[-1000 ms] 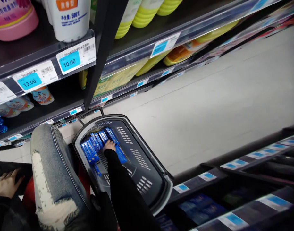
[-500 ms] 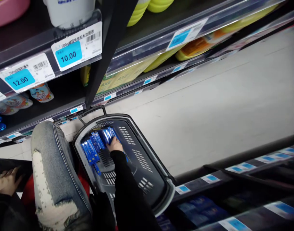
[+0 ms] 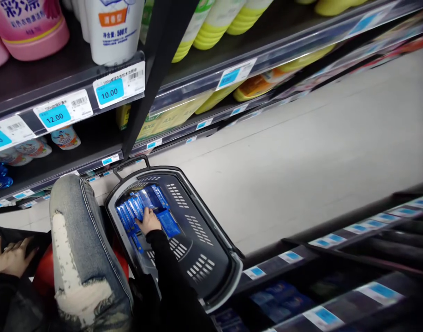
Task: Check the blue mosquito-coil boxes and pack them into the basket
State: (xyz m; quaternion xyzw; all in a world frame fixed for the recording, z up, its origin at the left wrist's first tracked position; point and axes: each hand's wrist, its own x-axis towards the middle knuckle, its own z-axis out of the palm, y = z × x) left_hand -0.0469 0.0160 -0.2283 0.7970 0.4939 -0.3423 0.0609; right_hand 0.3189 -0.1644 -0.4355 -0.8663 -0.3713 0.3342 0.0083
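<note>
Reaching down into a dark grey plastic basket with slotted walls and a pale rim [image 3: 205,251], the right hand [image 3: 149,222] touches the small glossy blue packets [image 3: 131,210], which lie side by side inside at the end near the black loop handle [image 3: 147,162]; the thumb and forefinger of its grip stand apart over them, but whether it pinches one I cannot tell; a flat blue packet [image 3: 169,223] lies just beside the hand; the left hand [image 3: 12,257] lies well apart from the basket on dark cloth, its grip open and fingers spread

A knee in ripped, faded blue jeans [image 3: 83,221] rises between the left hand and the basket; black shelving with price labels [image 3: 55,115] stands close beyond, holding a pink bottle [image 3: 34,34] and a white bottle [image 3: 115,37], both cut off at the top; more shelving [image 3: 294,258] runs along the lower right, its blue goods dim and blurred; the right hand's black sleeve [image 3: 176,281] covers part of the basket, the packets under the fingers are hidden, and a red surface [image 3: 45,272] shows only partly behind the knee
</note>
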